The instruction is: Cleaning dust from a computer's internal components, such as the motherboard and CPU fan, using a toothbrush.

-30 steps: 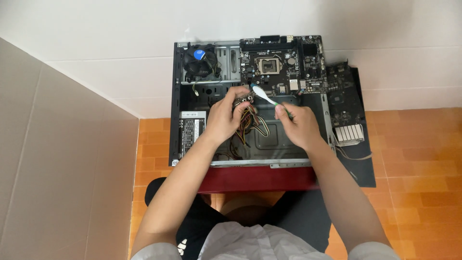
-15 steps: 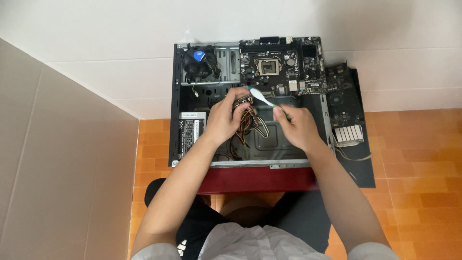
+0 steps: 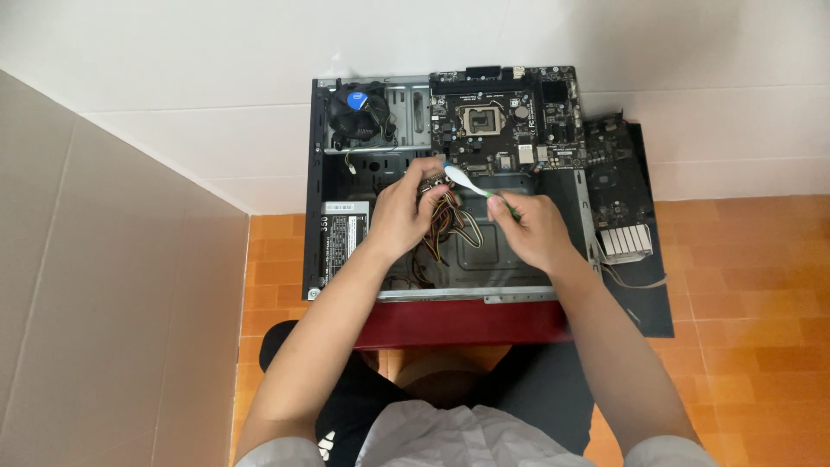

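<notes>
An open desktop computer case point(image 3: 313, 190) lies flat in front of me, with a motherboard point(image 3: 506, 121) at its far end. My left hand point(image 3: 402, 212) grips a connector on a bundle of coloured cables point(image 3: 450, 227) above the case floor. My right hand point(image 3: 527, 229) holds a white and green toothbrush point(image 3: 467, 183), and its bristle end touches the connector by my left fingers.
A round cooler fan point(image 3: 356, 111) sits in the case's far left corner, and a power supply unit point(image 3: 339, 238) lies along its left side. A graphics card point(image 3: 616, 186) rests on a dark mat point(image 3: 648, 294) to the right. White walls stand behind and left; the floor is orange tile.
The toothbrush head has shifted slightly against the connector. Both hands stay in nearly the same place over the case.
</notes>
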